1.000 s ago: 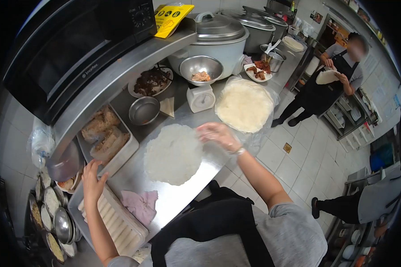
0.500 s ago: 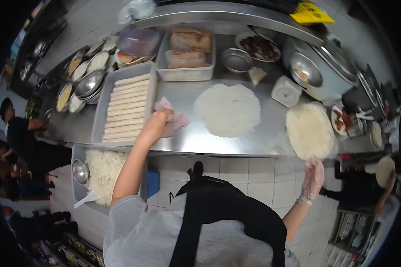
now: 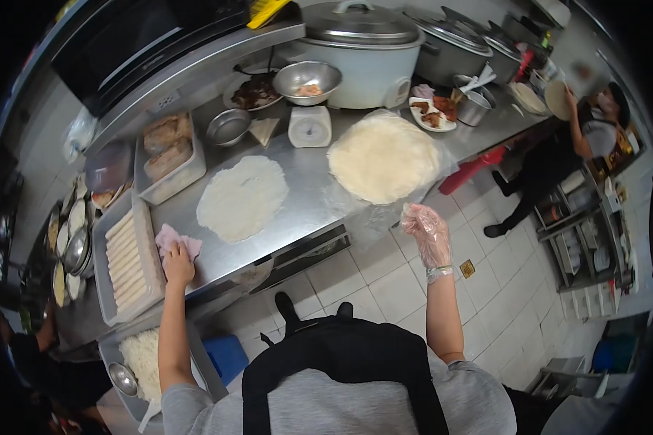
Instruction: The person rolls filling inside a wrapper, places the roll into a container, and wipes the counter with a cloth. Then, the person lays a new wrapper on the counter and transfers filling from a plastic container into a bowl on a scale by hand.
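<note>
My bare left hand (image 3: 178,264) grips a pink cloth (image 3: 178,241) on the steel counter, beside a plastic tub (image 3: 152,268) of white rolls laid in a row. To the right of the cloth lies one thin round wrapper (image 3: 243,197), flat on the metal. My right hand (image 3: 426,232), in a clear plastic glove, is held off the counter's front edge with its fingers curled together. Whether anything is pinched in them cannot be made out. Just beyond it a stack of round wrappers (image 3: 383,156) rests on clear plastic that hangs over the edge.
Behind the wrappers stand a scale (image 3: 310,127) with a metal bowl (image 3: 307,81) and a large cooker (image 3: 361,54). A tub of wrapped food (image 3: 173,156) sits at the back left. Low at left is a rice bin (image 3: 141,362). A co-worker (image 3: 551,159) stands at right.
My view has turned to the right, bringing the cooker and the co-worker more fully into sight. The left hand still holds the cloth; the gloved hand stays near the wrapper stack, fingers curled.
</note>
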A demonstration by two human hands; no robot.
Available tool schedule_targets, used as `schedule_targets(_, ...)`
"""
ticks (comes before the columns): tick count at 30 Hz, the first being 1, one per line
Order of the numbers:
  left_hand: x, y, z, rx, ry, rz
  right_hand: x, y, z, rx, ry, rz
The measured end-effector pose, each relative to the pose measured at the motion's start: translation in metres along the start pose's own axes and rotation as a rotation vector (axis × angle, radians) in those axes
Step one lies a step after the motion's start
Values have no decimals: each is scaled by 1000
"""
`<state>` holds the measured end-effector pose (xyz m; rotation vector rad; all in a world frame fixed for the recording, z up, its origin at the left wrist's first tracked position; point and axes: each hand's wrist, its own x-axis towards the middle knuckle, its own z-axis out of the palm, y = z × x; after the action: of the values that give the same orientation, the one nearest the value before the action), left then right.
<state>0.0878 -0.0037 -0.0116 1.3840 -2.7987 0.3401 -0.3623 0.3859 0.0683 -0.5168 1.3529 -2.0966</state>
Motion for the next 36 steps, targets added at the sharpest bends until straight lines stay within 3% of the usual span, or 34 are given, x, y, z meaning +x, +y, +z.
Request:
schedule_targets(3, -19, 36, -14, -66, 9, -241, 1, -16, -21, -7, 80, -46)
schedule_targets(4, -24, 43, -11, -68, 8, -228, 5, -21, -28, -8, 93, -49)
schedule_targets(6, -33, 54, -2, -129, 254, -314, 18, -28, -39, 127, 95, -82)
schedule_targets(7, -36, 53, 1, -157, 294, -336, 25, -28, -43, 123, 109, -83)
schedule_targets(9, -37, 50, 6, -219, 368, -347, 39, -28, -49, 437, 83, -74)
schedule_targets(14, -35, 52, 11, -301, 561, -366, 47, -25, -42, 571, 14, -75)
schedule_targets(18, -37, 50, 14, -322, 547, -388, 45, -21, -46, 573, -113, -48)
schedule_targets(23, -28, 35, 16, -320, 547, -303, 23, -42, -45, 521, -118, -101)
schedule_targets(24, -26, 36, 11, -352, 576, -335, 25, -37, -59, 542, -291, -130)
schedule_targets(25, -23, 33, 7, -440, 562, -353, 21, -34, -64, 539, -309, -126)
schedule_targets(26, -22, 31, 1, -461, 547, -349, 15, -25, -70, 552, -35, -96)
schedule_targets(29, -19, 16, -6, -471, 492, -316, 23, 16, -90, 676, -122, 15)
schedule_targets(32, -8, 8, -24, -555, 337, -326, 43, 45, -45, 778, -120, 119)
schedule_targets(36, 4, 5, -33, -519, 204, -379, 76, 57, 90, 657, -481, 242)
